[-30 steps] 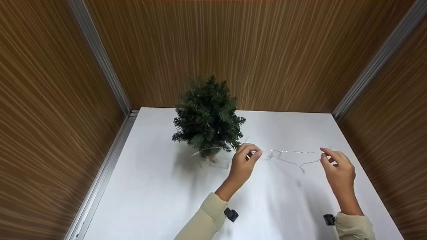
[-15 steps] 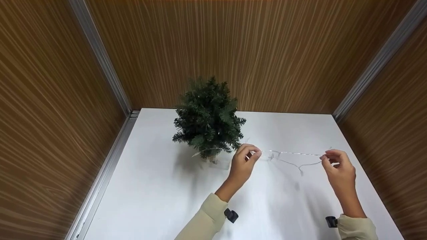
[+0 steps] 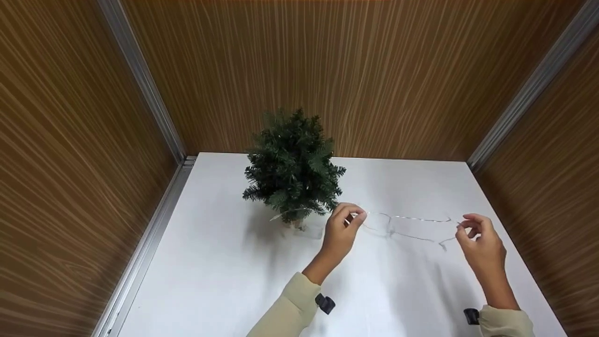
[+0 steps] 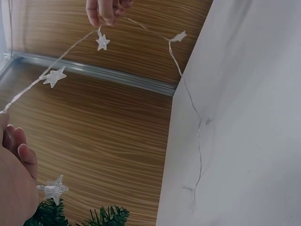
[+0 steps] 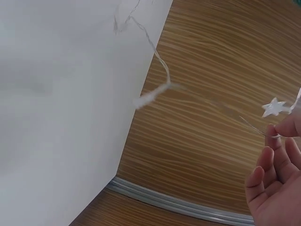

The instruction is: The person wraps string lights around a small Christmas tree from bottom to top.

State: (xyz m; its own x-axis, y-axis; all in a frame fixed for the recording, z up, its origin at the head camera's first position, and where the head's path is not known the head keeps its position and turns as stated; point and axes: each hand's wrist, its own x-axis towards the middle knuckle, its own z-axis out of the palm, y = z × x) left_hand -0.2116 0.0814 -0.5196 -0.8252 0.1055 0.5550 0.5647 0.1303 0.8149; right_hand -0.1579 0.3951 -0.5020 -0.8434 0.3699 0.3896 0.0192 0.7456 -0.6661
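Observation:
A string of star-shaped fairy lights (image 3: 414, 218) stretches between both hands above the white table. My left hand (image 3: 343, 228) pinches its wire right at the front of the small tree. The right hand (image 3: 482, 241) pinches the wire farther right, between thumb and index finger, as the right wrist view shows. A slack length of the string hangs below the held span. Clear stars (image 4: 55, 76) dot the wire in the left wrist view, and one star (image 5: 273, 108) sits beside the right fingertips. The green artificial Christmas tree (image 3: 294, 164) stands upright, left of both hands.
Under the tree is a clear box-like piece (image 3: 309, 230) by the trunk. The white table (image 3: 196, 262) is walled by wood-grain panels (image 3: 351, 79) at the back and both sides. Metal rails (image 3: 145, 79) run along the corners.
My right hand has moved slightly right and down, drawing more of the light string away from the left hand. The hanging length has shifted right. The left hand stays almost still.

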